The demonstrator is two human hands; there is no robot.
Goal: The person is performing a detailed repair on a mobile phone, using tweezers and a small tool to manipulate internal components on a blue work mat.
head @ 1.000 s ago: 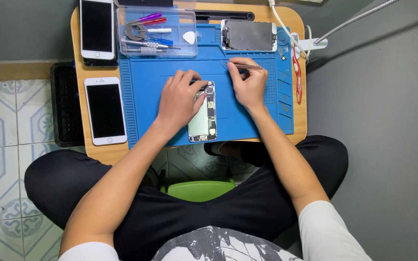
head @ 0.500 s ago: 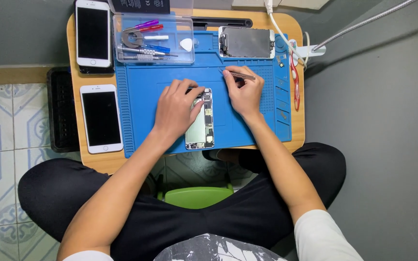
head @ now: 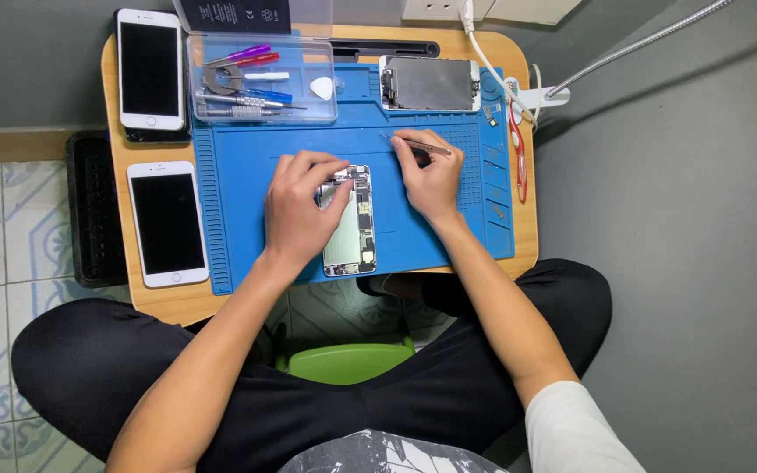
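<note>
Opened phone [head: 354, 221] under left hand [head: 295, 210]; tweezers [head: 418, 145] in right hand [head: 431, 180]; tool tray [head: 260, 79] beyond.

**Your look, from the head cam**

You're in black trousers [head: 133, 368], baggy at both knees. Shirt [head: 387, 455] has a grey mottled print on the front with white short sleeves [head: 571, 429]. Both forearms bare. Left hand [head: 295, 215] and right hand [head: 431, 180]: no gloves, rings, watch or wrist strap.

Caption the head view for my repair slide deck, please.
Left hand steadies an opened phone on a blue mat; right hand holds tweezers.
</note>
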